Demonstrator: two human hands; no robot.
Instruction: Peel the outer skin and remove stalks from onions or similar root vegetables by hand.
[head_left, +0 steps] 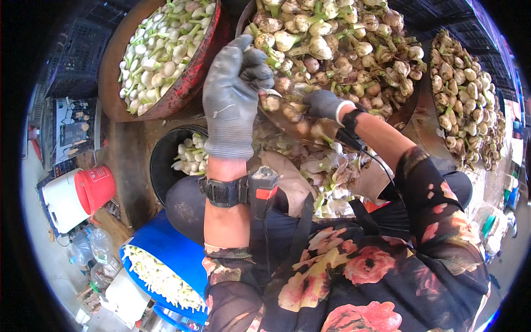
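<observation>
My left hand (235, 88), in a grey coated glove, is raised with its fingers curled at the near left edge of a heap of soil-stained garlic bulbs (332, 50). Just below those fingers is a garlic bulb with a pale face (270, 101); whether they grip it is unclear. My right hand (325, 105), also gloved, is closed low over the heap's near side. Blur and the glove hide what it holds. Papery garlic skins (332, 171) lie between my legs, beneath both hands.
At the far left, a worn red tub (204, 61) holds clean white bulbs. Nearer stands a black bucket (160, 160) with more. A blue container (171, 243) of pale cut pieces is at the lower left, near a red-and-white bucket (94, 188). Another garlic pile (464, 99) lies right.
</observation>
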